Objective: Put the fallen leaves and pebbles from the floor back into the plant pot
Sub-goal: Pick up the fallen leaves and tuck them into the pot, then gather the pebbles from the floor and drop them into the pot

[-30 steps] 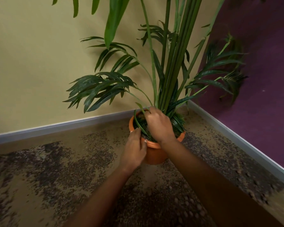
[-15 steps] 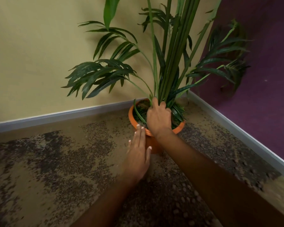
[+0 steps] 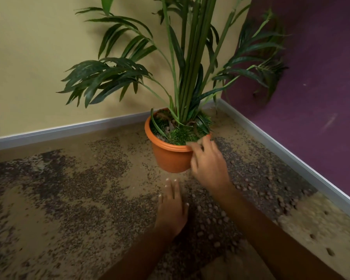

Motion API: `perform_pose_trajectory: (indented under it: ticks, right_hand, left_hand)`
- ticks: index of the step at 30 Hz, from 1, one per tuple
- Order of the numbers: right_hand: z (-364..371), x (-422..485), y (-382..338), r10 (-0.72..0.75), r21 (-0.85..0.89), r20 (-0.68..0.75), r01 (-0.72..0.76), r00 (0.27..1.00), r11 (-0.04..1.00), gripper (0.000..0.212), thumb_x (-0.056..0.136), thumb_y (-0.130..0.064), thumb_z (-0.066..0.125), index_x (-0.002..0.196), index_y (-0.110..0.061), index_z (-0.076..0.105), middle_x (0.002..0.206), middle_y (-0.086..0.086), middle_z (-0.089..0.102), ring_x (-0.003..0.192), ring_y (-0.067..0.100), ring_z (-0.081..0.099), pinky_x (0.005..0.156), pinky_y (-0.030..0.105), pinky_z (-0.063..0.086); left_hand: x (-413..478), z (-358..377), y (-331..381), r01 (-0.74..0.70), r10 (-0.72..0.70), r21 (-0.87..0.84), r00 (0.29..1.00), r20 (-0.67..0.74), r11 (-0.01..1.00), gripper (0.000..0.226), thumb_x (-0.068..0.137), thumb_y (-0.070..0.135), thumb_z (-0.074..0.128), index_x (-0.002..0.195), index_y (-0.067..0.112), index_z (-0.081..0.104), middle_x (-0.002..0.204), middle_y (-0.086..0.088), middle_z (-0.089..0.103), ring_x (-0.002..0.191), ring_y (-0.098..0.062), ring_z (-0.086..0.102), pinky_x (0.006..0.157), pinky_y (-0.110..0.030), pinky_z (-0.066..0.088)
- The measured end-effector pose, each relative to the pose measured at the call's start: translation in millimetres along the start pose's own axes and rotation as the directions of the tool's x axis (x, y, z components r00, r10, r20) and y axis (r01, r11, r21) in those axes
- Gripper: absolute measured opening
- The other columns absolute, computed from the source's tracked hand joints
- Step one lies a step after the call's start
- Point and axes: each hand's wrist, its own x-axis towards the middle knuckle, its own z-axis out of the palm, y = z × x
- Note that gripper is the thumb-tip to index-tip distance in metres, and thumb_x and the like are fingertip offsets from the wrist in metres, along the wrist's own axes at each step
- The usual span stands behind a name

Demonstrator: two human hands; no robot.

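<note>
An orange plant pot [image 3: 170, 156] stands in the room's corner, holding a tall green palm-like plant [image 3: 188, 63], with moss and a few pebbles at its base. My right hand [image 3: 208, 164] hovers at the pot's near right rim, fingers loosely bent and blurred; nothing shows in it. My left hand [image 3: 172, 207] lies lower, fingers straight and pointing toward the pot, just above the speckled floor. Small brown pebbles [image 3: 242, 186] lie scattered on the floor to the right of the pot. No loose leaf is plainly visible on the floor.
The beige wall with a grey skirting board [image 3: 69, 128] runs behind the pot. A purple wall [image 3: 315, 98] with its own skirting closes the right side. The floor [image 3: 69, 188] is tan with dark speckled patches.
My right hand has drawn back from the plant's base to the pot's near rim. My left hand has left the pot's side and dropped toward the floor, fingers straightened.
</note>
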Motion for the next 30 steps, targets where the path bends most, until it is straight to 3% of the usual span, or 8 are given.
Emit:
perform_pose_trajectory:
  ticks: [3, 7, 11, 13, 16, 19, 24, 30]
  right_hand:
    - [13.6, -45.2, 19.7, 0.122, 0.023, 0.206, -0.130, 0.971, 0.991, 0.039, 0.087, -0.008, 0.048, 0.126, -0.011, 0.050, 0.121, 0.016, 0.050, 0.112, 0.031, 0.048, 0.088, 0.040, 0.047]
    - [31.7, -96.3, 47.0, 0.272, -0.042, 0.422, -0.281, 0.865, 0.959, 0.047, 0.096, -0.023, 0.041, 0.141, -0.020, 0.031, 0.148, 0.011, 0.028, 0.135, 0.026, 0.029, 0.107, 0.036, 0.036]
    - [44.8, -126.7, 61.3, 0.422, -0.046, 0.604, -0.499, 0.676, 0.866, 0.065, 0.093, -0.046, 0.042, 0.147, -0.026, 0.012, 0.158, 0.011, 0.004, 0.146, 0.030, 0.002, 0.118, 0.049, 0.016]
    - [50.2, -133.6, 64.1, 0.417, -0.062, 0.651, -0.504, 0.634, 0.862, 0.074, 0.090, -0.054, 0.043, 0.148, -0.028, 0.005, 0.159, 0.011, -0.004, 0.146, 0.032, -0.007, 0.117, 0.052, 0.005]
    - [57.4, -136.9, 61.3, 0.345, -0.054, 0.668, -0.419, 0.660, 0.906, 0.072, 0.091, -0.053, 0.040, 0.148, -0.028, 0.002, 0.159, 0.010, -0.007, 0.145, 0.032, -0.013, 0.118, 0.051, 0.000]
    - [64.3, -138.4, 53.8, 0.269, -0.009, 0.669, -0.354, 0.693, 0.935, 0.059, 0.098, -0.040, 0.034, 0.148, -0.028, 0.005, 0.160, 0.004, -0.004, 0.146, 0.026, -0.010, 0.118, 0.049, -0.002]
    - [68.4, -142.8, 48.3, 0.284, -0.075, 0.599, -0.300, 0.749, 0.951, 0.048, 0.101, -0.027, 0.028, 0.147, -0.029, 0.014, 0.159, -0.004, 0.010, 0.146, 0.017, 0.007, 0.117, 0.044, 0.013]
    - [65.1, -144.8, 52.7, 0.269, -0.103, 0.561, -0.256, 0.783, 0.961, 0.063, 0.090, -0.013, 0.052, 0.144, -0.025, 0.022, 0.154, -0.002, 0.021, 0.137, 0.024, 0.021, 0.111, 0.034, 0.030]
  left_hand:
    - [-7.4, 14.2, 2.6, -0.016, 0.019, -0.029, 0.997, 0.076, 0.999, 0.069, 0.099, 0.034, 0.034, 0.152, 0.011, -0.004, 0.161, -0.007, 0.001, 0.149, -0.023, 0.006, 0.123, -0.037, 0.010]
    - [-15.2, 31.1, 10.7, -0.097, 0.095, 0.009, 0.989, 0.117, 0.995, 0.071, 0.098, 0.038, 0.036, 0.153, 0.014, -0.003, 0.162, -0.005, 0.003, 0.150, -0.020, 0.003, 0.122, -0.034, 0.006]
    - [-10.5, 37.3, 17.1, -0.252, 0.206, 0.165, 0.946, 0.252, 0.954, 0.086, 0.090, 0.053, 0.047, 0.153, 0.023, -0.003, 0.162, -0.004, -0.008, 0.150, -0.023, -0.006, 0.121, -0.041, 0.003]
    - [-5.8, 38.0, 17.9, -0.309, 0.228, 0.233, 0.921, 0.317, 0.922, 0.094, 0.084, 0.058, 0.053, 0.153, 0.023, -0.001, 0.161, -0.007, -0.012, 0.149, -0.026, -0.010, 0.121, -0.044, 0.001]
    - [-1.7, 39.8, 17.0, -0.344, 0.231, 0.280, 0.901, 0.366, 0.896, 0.099, 0.081, 0.057, 0.057, 0.153, 0.021, -0.001, 0.161, -0.008, -0.012, 0.149, -0.027, -0.010, 0.121, -0.044, 0.000]
    - [-1.7, 41.3, 14.5, -0.348, 0.259, 0.232, 0.904, 0.340, 0.908, 0.089, 0.086, 0.050, 0.055, 0.153, 0.021, 0.004, 0.162, -0.004, -0.004, 0.149, -0.025, 0.001, 0.120, -0.040, 0.011]
    - [-6.5, 41.0, 14.0, -0.361, 0.309, 0.246, 0.924, 0.226, 0.899, 0.060, 0.096, 0.032, 0.046, 0.150, 0.021, 0.023, 0.157, -0.001, 0.017, 0.143, -0.021, 0.020, 0.116, -0.033, 0.026]
    - [-10.5, 44.8, 15.2, -0.313, 0.284, 0.234, 0.947, 0.150, 0.921, 0.047, 0.097, 0.017, 0.042, 0.144, 0.019, 0.036, 0.149, -0.003, 0.027, 0.136, -0.020, 0.029, 0.110, -0.030, 0.035]
